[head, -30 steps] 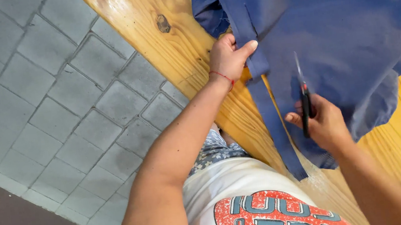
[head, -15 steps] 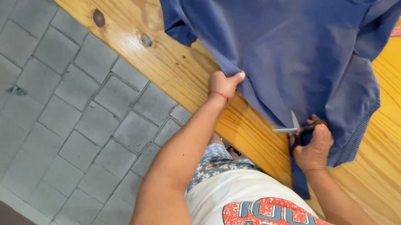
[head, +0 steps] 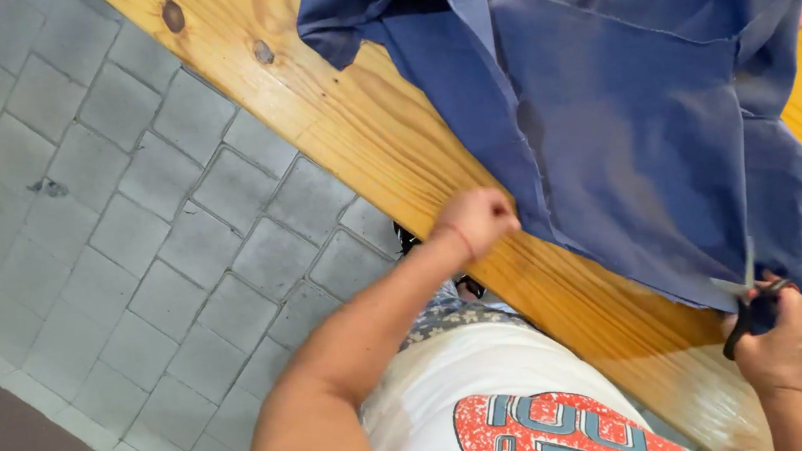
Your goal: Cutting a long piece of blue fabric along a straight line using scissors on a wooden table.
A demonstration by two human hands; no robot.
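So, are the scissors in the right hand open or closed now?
Open. The scissors in the right hand show two blades spread apart at the edge of the blue cloth.

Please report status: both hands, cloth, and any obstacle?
Left hand fisted at the blue cloth edge. Right hand holds scissors at the cloth's lower edge. Nothing blocks on the wooden table.

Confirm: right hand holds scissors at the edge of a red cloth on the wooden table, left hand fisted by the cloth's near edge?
Not quite. The cloth is blue, not red, as the head view shows. The rest holds: right hand grips the scissors at its edge on the wooden table, left hand fisted by the near edge.
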